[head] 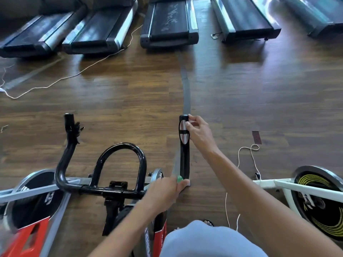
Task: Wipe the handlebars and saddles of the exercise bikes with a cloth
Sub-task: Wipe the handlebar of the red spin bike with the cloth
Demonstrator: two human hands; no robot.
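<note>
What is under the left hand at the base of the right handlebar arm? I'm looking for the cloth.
A bit of green peeks out beside the left hand at the handlebar arm; the hand covers the rest, so whether it is the cloth is unclear.

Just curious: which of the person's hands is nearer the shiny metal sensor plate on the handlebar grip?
Right. The right hand touches the grip beside the sensor plate; the left hand grips the bar's lower bend.

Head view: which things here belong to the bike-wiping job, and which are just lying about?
Belongs to the job:
- black handlebar, its right grip
- green cloth, barely showing
- left hand at the grip's base
- right hand at its tip

Just lying about:
- treadmills
- white cords
- neighbouring bike's flywheel
</note>
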